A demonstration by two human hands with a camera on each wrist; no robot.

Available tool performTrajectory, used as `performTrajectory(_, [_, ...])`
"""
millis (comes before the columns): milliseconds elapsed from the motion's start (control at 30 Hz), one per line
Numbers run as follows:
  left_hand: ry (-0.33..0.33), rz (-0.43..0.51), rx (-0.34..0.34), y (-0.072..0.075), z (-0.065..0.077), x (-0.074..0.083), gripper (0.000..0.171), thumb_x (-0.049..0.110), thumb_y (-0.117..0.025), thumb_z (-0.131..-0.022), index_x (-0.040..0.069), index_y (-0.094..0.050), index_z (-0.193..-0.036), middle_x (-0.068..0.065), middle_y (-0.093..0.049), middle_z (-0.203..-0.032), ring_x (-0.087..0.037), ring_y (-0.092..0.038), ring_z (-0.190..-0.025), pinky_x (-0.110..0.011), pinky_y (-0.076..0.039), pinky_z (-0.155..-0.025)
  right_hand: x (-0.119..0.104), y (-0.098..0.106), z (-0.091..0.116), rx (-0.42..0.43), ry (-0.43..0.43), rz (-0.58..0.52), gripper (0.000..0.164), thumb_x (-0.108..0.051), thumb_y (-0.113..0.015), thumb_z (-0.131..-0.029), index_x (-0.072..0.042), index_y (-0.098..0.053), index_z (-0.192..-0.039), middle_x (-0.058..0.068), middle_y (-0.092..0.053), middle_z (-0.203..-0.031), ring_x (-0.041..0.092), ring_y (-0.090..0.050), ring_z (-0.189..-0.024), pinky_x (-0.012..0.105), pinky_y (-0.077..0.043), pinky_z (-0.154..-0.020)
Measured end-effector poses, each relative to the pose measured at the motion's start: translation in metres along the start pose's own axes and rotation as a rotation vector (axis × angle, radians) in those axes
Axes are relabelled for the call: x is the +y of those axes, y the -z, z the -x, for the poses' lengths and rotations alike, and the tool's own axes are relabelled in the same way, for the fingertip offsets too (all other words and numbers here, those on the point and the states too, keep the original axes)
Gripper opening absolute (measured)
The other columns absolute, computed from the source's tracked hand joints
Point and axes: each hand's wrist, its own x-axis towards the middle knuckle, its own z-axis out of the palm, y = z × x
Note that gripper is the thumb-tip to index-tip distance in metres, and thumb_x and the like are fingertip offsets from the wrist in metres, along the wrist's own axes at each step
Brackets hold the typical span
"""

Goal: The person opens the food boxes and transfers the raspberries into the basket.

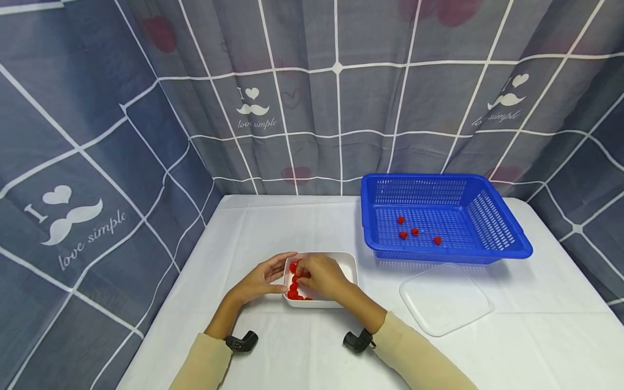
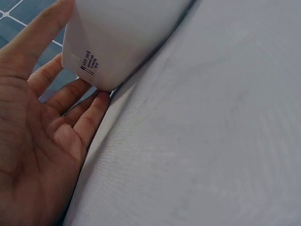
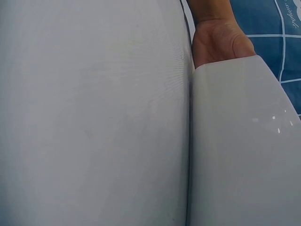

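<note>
A white rectangular box (image 1: 347,266) stands on the table with several small red berry-like pieces (image 1: 293,294) along its left side. My left hand (image 1: 260,279) holds the box's left end, thumb at the front corner and fingers at the back. The left wrist view shows that hand's fingers (image 2: 91,115) against the box's lower corner, near small printed text. Reaching into the box from the right, my right hand (image 1: 322,275) pinches a red berry-like piece, with thumb and fingertips close together. The box's outer wall (image 3: 249,141) fills the right part of the right wrist view.
A blue perforated basket (image 1: 448,253) sits at the back right with several red pieces (image 1: 415,231) on its floor. In front of it lies a clear plastic lid (image 1: 446,300). Grey checked curtains (image 1: 312,108) hang behind and beside the white-covered table (image 1: 292,352).
</note>
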Motion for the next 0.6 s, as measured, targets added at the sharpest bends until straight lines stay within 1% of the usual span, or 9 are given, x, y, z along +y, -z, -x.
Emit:
performTrajectory(100, [-0.007,-0.002,-0.005,0.001,-0.0001,-0.0013,0.082,0.0,-0.077,-0.086,0.013,-0.038,-0.157,-0.016,-0.038,-0.159,-0.038,-0.034,-0.147,-0.025,-0.038,-0.114,0.0008,-0.0008,-0.0002,0.003,0.001,0.011,0.012,-0.019,-0.086,-0.082,-0.017,-0.074,-0.081,-0.013,-0.064,-0.069,0.002,-0.053,-0.066,0.02,-0.045,-0.06])
performTrajectory(333, [-0.002,-0.006,-0.002,0.0014,-0.0004,0.0,0.081,0.002,-0.078,-0.087,0.012,-0.037,-0.157,-0.015,-0.038,-0.159,-0.036,-0.035,-0.147,-0.025,-0.038,-0.114,0.0016,-0.0006,-0.0013,0.024,0.031,0.003,0.01,-0.018,-0.085,-0.083,-0.013,-0.077,-0.081,-0.009,-0.068,-0.07,0.005,-0.056,-0.066,0.02,-0.048,-0.061])
performTrajectory(433, [-0.006,-0.009,-0.005,0.0015,-0.0004,-0.0004,0.081,0.001,-0.077,-0.087,0.01,-0.037,-0.157,-0.016,-0.037,-0.16,-0.037,-0.033,-0.148,-0.026,-0.037,-0.115,0.0015,0.0004,-0.001,0.021,0.049,0.01,0.009,-0.017,-0.085,-0.083,-0.012,-0.078,-0.082,-0.008,-0.069,-0.07,0.005,-0.057,-0.066,0.02,-0.048,-0.06])
performTrajectory(600, [-0.014,-0.007,-0.018,0.001,0.0,-0.0006,0.08,0.0,-0.076,-0.088,0.007,-0.035,-0.157,-0.018,-0.036,-0.16,-0.04,-0.032,-0.148,-0.027,-0.036,-0.116,0.0036,0.005,0.0001,0.02,0.058,0.032,0.008,-0.019,-0.084,-0.084,-0.015,-0.078,-0.081,-0.011,-0.068,-0.07,0.002,-0.055,-0.065,0.02,-0.048,-0.06])
